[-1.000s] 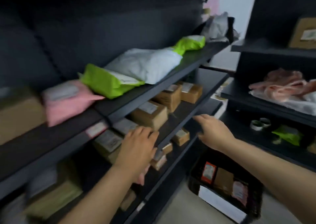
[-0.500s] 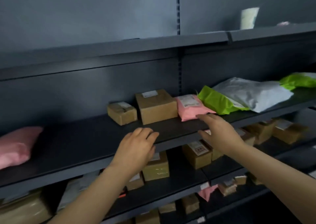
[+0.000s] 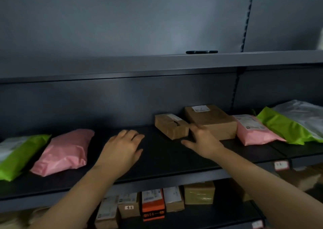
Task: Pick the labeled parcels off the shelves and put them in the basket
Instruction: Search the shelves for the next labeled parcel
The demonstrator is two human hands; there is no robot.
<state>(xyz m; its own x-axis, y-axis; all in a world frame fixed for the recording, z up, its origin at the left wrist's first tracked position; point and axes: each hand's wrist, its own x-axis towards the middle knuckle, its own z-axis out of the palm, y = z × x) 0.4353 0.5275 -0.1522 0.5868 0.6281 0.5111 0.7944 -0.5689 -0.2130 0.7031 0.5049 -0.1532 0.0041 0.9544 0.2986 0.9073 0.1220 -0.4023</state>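
My left hand [image 3: 122, 146] and right hand [image 3: 202, 142] flank the small box [image 3: 172, 126], both loose, empty. Parcels [image 3: 64, 152] sit unpicked (basket unseen).

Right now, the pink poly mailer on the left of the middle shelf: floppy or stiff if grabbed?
Probably floppy: the left pink poly mailer looks puffy and creased, with no box edges. Its glossy film may slip, so pinching a fold seems safer. Likely light for its size, though contents are hidden.
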